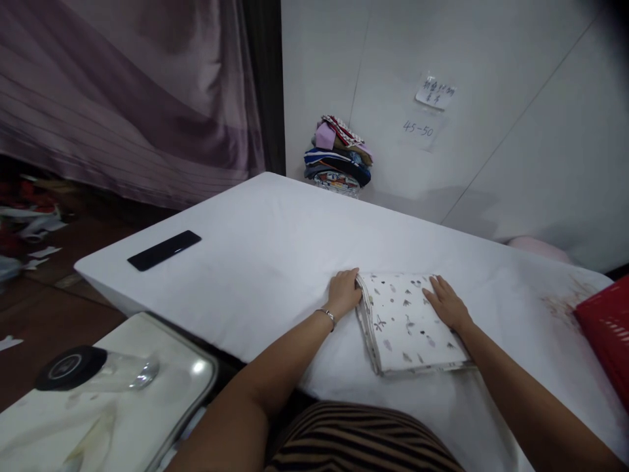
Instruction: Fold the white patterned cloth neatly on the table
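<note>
A folded white cloth printed with small grey and brown leaf-like motifs lies on the white-covered table in front of me. At its far left corner, my left hand grips the stacked layers, with the fingertips partly hidden by the fold. My right hand lies flat on the cloth's right side, fingers stretched out over the top layer. Several layers show along the cloth's left and near edges.
The white table meets a pale wall with paper notes. A stack of folded clothes stands beyond its far edge. A black phone-like slab lies on the left. Nearer are a black-lidded clear bottle and, far right, a red basket.
</note>
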Available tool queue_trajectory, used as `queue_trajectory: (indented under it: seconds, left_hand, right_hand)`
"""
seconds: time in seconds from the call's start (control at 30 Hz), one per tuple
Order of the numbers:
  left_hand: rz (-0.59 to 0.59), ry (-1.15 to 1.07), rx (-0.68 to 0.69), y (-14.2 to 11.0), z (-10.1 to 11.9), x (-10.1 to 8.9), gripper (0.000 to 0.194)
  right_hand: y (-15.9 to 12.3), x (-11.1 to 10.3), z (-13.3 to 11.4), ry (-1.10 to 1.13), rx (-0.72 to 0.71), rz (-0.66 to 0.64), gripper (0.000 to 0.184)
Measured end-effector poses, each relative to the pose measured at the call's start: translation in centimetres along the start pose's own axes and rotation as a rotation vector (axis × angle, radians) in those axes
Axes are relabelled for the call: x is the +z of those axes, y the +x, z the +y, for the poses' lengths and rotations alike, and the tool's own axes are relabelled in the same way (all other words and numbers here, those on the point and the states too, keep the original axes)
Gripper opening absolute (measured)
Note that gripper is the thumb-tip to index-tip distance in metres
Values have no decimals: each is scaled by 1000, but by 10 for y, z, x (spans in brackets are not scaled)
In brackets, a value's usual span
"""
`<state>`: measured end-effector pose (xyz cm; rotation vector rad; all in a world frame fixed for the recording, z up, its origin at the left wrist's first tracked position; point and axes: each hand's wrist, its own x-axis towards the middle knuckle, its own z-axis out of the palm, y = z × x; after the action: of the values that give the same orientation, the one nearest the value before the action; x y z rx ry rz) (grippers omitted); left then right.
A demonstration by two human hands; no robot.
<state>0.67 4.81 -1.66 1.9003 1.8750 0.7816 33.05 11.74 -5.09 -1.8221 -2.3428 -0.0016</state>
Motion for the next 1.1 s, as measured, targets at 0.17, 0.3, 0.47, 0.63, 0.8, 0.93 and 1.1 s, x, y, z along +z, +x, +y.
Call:
queue_trajectory:
  seconds: [0.17, 0.3, 0.47, 0.63, 0.8, 0.93, 1.1]
  left_hand:
    - [15, -8, 9, 5, -2, -2, 28]
    - [8, -17, -8, 8, -6, -5, 25]
    - [31, -64, -31, 11, -9, -3, 26]
    - [43, -78, -33, 15, -11, -2, 27]
    - [55, -62, 20, 14, -15, 0, 29]
    - [59, -75, 39, 11, -18, 0, 37]
    - [38, -84, 60, 11, -19, 1, 42]
  right_hand:
    - [-1, -3, -1, 0, 35, -5, 64]
    - [-1, -3, 0, 57, 16, 8, 62]
    - [-1, -5, -2, 74, 20, 5, 63]
    - [-1, -8, -5, 69, 42, -29, 65]
    - [-2, -8, -7, 68, 55, -24, 63]
    - [2, -17, -9, 23, 72, -81, 61]
    - [-1, -42, -63, -20, 52, -67, 62]
